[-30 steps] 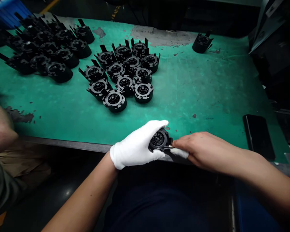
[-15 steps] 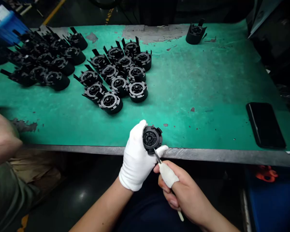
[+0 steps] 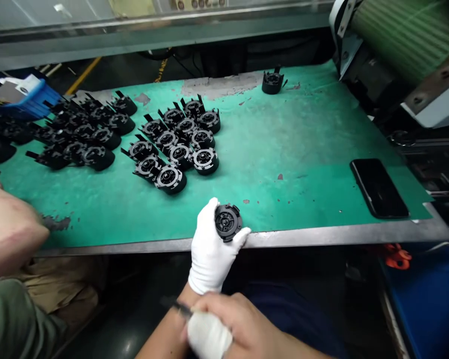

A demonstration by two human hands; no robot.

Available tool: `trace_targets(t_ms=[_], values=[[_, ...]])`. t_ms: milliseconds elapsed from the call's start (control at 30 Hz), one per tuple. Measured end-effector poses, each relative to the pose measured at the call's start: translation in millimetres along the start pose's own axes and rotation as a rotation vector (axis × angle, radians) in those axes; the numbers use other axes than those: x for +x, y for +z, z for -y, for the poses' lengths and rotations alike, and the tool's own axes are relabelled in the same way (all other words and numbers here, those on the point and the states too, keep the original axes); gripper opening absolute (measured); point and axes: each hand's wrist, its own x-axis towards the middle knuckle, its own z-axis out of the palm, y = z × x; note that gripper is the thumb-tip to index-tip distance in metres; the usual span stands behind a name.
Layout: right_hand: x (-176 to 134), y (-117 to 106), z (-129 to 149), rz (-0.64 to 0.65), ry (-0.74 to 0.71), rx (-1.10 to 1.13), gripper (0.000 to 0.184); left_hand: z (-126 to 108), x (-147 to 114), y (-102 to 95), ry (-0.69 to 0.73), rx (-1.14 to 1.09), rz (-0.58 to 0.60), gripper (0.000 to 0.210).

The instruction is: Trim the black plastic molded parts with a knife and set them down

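My left hand (image 3: 211, 257), in a white glove, is closed around a round black plastic housing (image 3: 228, 223) above the front edge of the table. The ribbed, circular face of the part is turned up towards me. Below it, my right hand (image 3: 247, 321) is bare except for a white cover (image 3: 209, 336) on the thumb. Its fingers are wrapped around a knife (image 3: 182, 309) whose dark, narrow blade points left over my left forearm. Motion smears the blade, and the handle is hidden in the hand.
Several black housings (image 3: 172, 178) stand grouped on the green table (image 3: 284, 164), more to their left. One housing (image 3: 273, 82) stands apart at the back. A phone (image 3: 379, 188) lies at right. Another person's arm (image 3: 15, 229) reaches in from the left. A green roller machine (image 3: 411, 40) overhangs the back right.
My right hand has drawn the knife away from the housing, down and left over my left forearm. The left hand still holds the housing. The camera view has tilted up.
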Motion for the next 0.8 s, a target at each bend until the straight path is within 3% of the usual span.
trace_targets(t_ms=[100, 167, 300, 433, 500, 600, 700, 800], values=[[6.0, 6.9, -8.1, -0.210, 0.162, 0.402, 0.043, 3.0, -5.6, 2.6, -0.089, -0.052, -0.017, 0.116], [6.5, 4.3, -14.3, -0.327, 0.155, 0.549, 0.049, 5.2, -10.5, 5.8, -0.109, -0.062, -0.061, 0.119], [5.8, 1.9, -22.6, -0.460, 0.110, 0.628, 0.050, 7.2, -14.9, 10.3, -0.040, -0.007, -0.148, 0.101], [3.9, 10.8, -24.8, -0.496, 0.062, 0.609, 0.047, 4.5, -14.3, 12.0, -0.011, 0.009, -0.180, 0.089], [-2.1, 11.3, -19.5, -0.491, -0.032, 0.560, 0.046, 1.6, -15.7, 13.4, -0.011, -0.001, -0.193, 0.085], [-14.5, -3.3, 1.2, -0.534, -0.333, 0.520, 0.047, -1.3, -17.1, 11.8, -0.019, -0.040, -0.187, 0.082], [-23.0, -32.2, 25.9, -0.694, -0.498, 0.418, 0.033, 4.5, -11.1, -5.6, -0.026, -0.115, -0.061, 0.084], [-28.0, -63.4, 36.7, -0.798, -0.477, 0.201, 0.022, 22.5, 3.8, -38.4, 0.050, -0.211, 0.255, 0.083]])
